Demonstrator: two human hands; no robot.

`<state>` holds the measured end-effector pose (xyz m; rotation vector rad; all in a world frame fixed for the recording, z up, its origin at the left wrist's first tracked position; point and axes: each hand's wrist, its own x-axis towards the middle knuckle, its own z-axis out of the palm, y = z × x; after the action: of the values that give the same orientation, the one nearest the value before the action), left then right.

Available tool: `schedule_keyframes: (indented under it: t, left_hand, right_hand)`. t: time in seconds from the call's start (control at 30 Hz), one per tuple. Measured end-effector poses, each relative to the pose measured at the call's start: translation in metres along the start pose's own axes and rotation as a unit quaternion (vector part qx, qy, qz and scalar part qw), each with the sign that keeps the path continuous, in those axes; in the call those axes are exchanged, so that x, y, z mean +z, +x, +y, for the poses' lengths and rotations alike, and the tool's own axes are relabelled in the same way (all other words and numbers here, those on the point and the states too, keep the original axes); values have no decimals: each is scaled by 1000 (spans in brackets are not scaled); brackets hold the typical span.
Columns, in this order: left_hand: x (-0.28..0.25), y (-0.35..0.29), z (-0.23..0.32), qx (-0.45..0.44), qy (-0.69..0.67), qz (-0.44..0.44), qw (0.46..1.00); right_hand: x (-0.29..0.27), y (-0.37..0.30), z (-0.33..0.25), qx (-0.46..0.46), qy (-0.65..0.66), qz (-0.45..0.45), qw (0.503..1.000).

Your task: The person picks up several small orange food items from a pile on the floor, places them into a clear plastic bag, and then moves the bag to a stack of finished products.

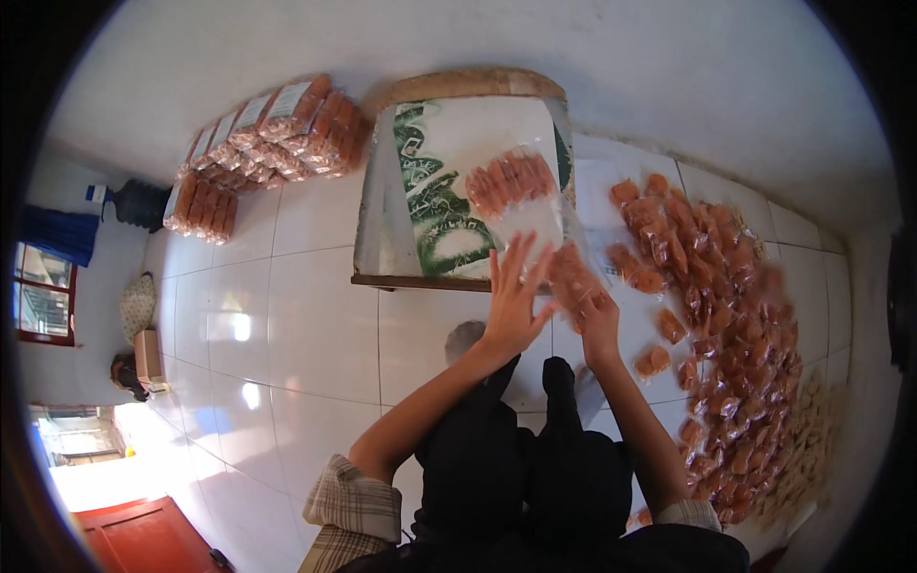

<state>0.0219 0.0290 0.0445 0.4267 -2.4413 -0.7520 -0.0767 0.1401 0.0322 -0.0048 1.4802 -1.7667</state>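
My left hand is open, its fingers spread and pointing away from me at the near edge of a small table. Beside it, my right hand grips clear plastic packets of orange-brown pieces; how many is hard to make out. On the tabletop lies a clear plastic bag with a row of similar orange-brown packets at its far end. The bag's near end reaches toward my fingers, and I cannot tell whether the left hand touches it. Under the bag is a white sheet with a green pattern.
A large heap of small orange-brown packets covers the tiled floor on the right, with a few loose ones nearer me. Filled larger bags are stacked by the wall at far left. A dark water jug lies beyond them.
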Motion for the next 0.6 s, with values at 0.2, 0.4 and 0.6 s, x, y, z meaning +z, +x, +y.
schedule_keyframes:
  t: [0.2, 0.4, 0.6]
  left_hand:
    - [22, 32, -71, -307, -294, 211, 880]
    - [38, 33, -100, -341, -408, 249, 809]
    - [40, 25, -46, -400, -477, 230, 748]
  right_hand:
    - [24, 20, 10, -249, -167, -62, 952]
    - [21, -4, -13, 110, 176, -57, 977]
    - [-3, -27, -24, 83, 174, -35, 981]
